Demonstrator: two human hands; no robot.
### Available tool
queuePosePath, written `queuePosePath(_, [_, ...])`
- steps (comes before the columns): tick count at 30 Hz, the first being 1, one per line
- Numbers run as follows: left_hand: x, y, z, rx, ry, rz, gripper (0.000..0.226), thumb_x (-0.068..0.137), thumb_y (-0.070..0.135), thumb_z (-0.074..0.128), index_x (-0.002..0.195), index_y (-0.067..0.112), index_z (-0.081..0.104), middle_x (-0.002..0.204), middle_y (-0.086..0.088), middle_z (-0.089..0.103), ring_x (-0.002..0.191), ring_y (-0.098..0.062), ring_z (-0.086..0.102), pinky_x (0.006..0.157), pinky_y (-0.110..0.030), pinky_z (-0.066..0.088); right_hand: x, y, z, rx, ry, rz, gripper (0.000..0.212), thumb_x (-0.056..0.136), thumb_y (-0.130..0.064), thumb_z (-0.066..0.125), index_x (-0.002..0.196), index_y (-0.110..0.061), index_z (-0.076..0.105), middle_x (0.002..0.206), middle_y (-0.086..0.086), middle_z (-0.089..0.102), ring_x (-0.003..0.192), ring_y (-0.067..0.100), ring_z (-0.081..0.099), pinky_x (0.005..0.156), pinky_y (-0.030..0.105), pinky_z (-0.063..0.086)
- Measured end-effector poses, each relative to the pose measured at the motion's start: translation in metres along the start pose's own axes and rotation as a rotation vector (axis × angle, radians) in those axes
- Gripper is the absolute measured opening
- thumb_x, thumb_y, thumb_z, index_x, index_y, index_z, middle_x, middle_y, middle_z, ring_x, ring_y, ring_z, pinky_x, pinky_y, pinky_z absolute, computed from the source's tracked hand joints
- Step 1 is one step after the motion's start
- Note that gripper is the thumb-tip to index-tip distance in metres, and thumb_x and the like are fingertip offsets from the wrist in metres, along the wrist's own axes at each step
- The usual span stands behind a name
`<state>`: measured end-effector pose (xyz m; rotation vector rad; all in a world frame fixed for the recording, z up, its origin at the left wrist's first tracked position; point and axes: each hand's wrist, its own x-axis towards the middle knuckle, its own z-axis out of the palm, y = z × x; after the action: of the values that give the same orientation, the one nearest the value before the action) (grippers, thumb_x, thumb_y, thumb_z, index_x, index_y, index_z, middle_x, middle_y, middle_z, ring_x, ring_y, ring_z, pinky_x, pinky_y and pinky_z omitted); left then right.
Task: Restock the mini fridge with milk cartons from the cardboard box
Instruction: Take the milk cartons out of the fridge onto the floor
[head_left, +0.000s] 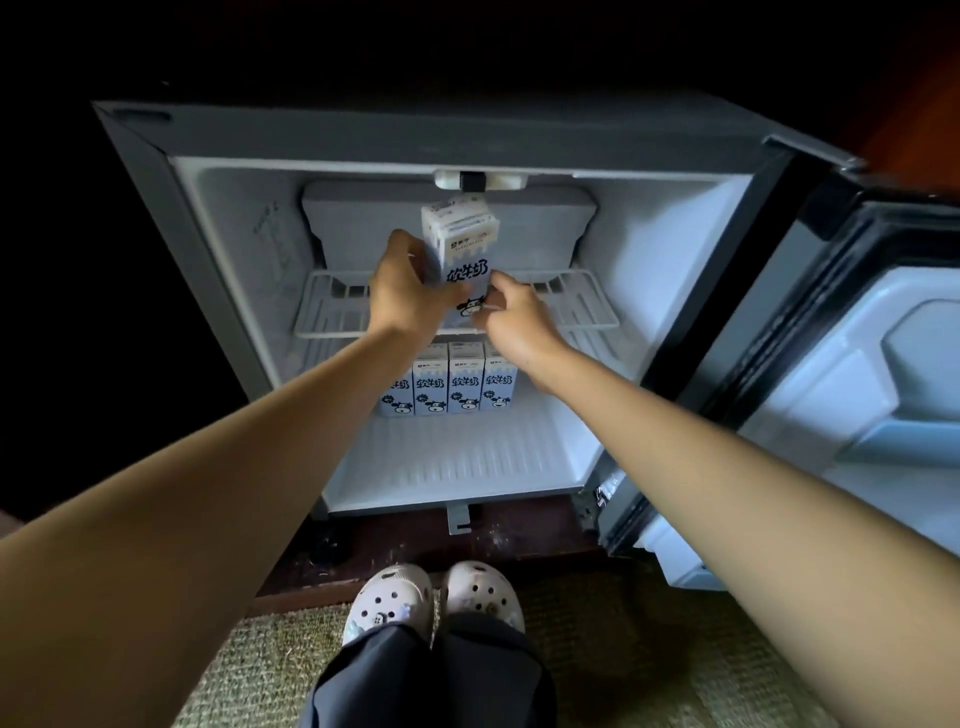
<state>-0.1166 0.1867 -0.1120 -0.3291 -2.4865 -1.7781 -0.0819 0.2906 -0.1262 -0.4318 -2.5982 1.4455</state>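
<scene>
Held a milk carton (460, 244) upright over the wire shelf (332, 306) in the mini fridge (234, 234) — left hand (408, 299) fingers clamped round its side, right hand (517, 322) fingers pinched on its lower edge.

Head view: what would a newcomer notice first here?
The left hand and right hand hold a cow-print milk carton upright at the wire shelf, in the middle of the picture. Below it, a row of matching cartons stands on the floor of the mini fridge. The door hangs open at the right.
</scene>
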Motion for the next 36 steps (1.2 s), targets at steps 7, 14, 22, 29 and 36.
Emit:
queuePosePath(7, [-0.053,0.034,-0.023,0.247,-0.089,0.180,0.046,0.071,0.013,0.078,0.109,0.005,0.053,0.112,-0.008,0.063,0.092,-0.016,0.057,0.075,-0.023,0.050,-0.062,-0.016,-0.030,-0.071,0.032,-0.062,0.030,0.085,-0.001,0.053,0.113,-0.009,0.062,0.105,0.009,0.068,0.095,0.023,0.062,0.077,0.029,0.054])
queuePosePath(14, [-0.135,0.077,-0.032,0.312,-0.324,0.236,0.040,0.067,0.007,0.080,0.102,-0.001,0.062,0.109,-0.011,0.067,0.097,-0.027,0.063,0.089,-0.039,0.053,-0.175,-0.007,-0.087,-0.059,0.057,-0.055,0.027,0.076,-0.001,0.066,0.101,-0.011,0.063,0.091,0.000,0.063,0.081,0.014,0.057,0.070,0.023,0.049])
queuePosePath(22, [-0.260,0.109,0.023,0.277,-0.611,0.358,0.034,0.068,0.008,0.080,0.097,0.000,0.063,0.096,-0.006,0.066,0.085,-0.018,0.060,0.072,-0.024,0.052,-0.321,0.038,-0.151,-0.059,0.156,0.037,0.052,0.075,0.001,0.068,0.124,-0.009,0.054,0.113,0.006,0.064,0.086,0.020,0.065,0.074,0.025,0.054])
queuePosePath(29, [-0.364,0.112,0.079,0.279,-0.830,0.409,0.042,0.068,0.007,0.080,0.107,0.001,0.065,0.100,-0.011,0.069,0.087,-0.021,0.062,0.078,-0.024,0.050,-0.432,0.099,-0.186,-0.049,0.269,0.119,0.052,0.069,-0.017,0.074,0.115,-0.011,0.053,0.109,0.007,0.064,0.093,0.018,0.063,0.077,0.033,0.053])
queuePosePath(36, [-0.442,0.095,0.131,0.427,-1.027,0.380,0.033,0.070,0.006,0.077,0.100,0.001,0.063,0.086,-0.004,0.057,0.079,-0.019,0.050,0.065,-0.024,0.040,-0.507,0.171,-0.196,-0.119,0.251,0.296,0.035,0.070,-0.010,0.073,0.098,-0.011,0.053,0.101,0.006,0.068,0.086,0.019,0.066,0.074,0.034,0.058])
